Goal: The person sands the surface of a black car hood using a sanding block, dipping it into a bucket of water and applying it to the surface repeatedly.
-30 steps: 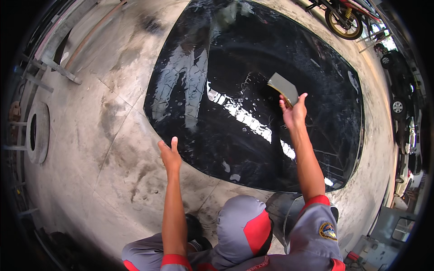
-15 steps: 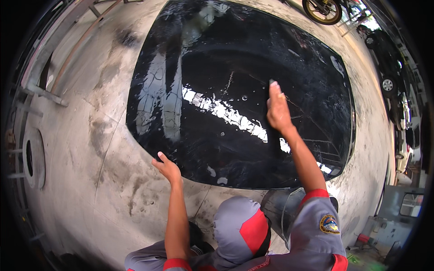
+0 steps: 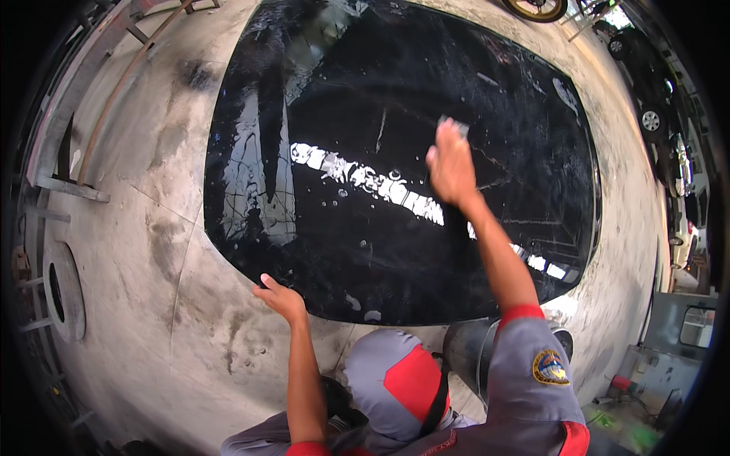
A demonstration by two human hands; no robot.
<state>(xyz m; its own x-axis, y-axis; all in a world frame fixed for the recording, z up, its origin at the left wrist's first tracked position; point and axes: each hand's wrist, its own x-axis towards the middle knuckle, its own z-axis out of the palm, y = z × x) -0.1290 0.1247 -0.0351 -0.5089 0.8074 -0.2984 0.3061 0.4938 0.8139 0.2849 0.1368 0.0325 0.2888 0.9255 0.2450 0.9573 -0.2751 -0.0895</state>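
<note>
Since the right hand (image 3: 452, 167) is out over the middle of the black panel (image 3: 342, 91), with a grey pad (image 3: 461, 129) showing past its fingertips, I'd call this mid-rub: working the pad across a wet-looking gloss surface. Motion blur on that hand. Palm covers most of the pad, so I can't tell whether the fingers are clamped on it or just pressing it down.

Left hand (image 3: 281, 298) is well apart from the right, at the panel's near left edge, thumb spread off the fingers, nothing seen in it. Can't confirm whether it touches the rim.

As I judge it, the next stroke calls for a flat pad, even pressure and a steady panel — the left hand is well placed to brace. A tilted pad edge could mark the finish.

Reach over the panel looks clear. Main nuisance is a bright white reflection (image 3: 372, 182) that hides surface detail left of the right hand. Dark drum-like thing (image 3: 464, 349) sits at the near edge, by the right arm; grey-and-red cap (image 3: 395, 376) between the forearms. Off left: tyre (image 3: 74, 292), metal rack (image 3: 72, 185). Right: black car (image 3: 642, 83) — well apart.
</note>
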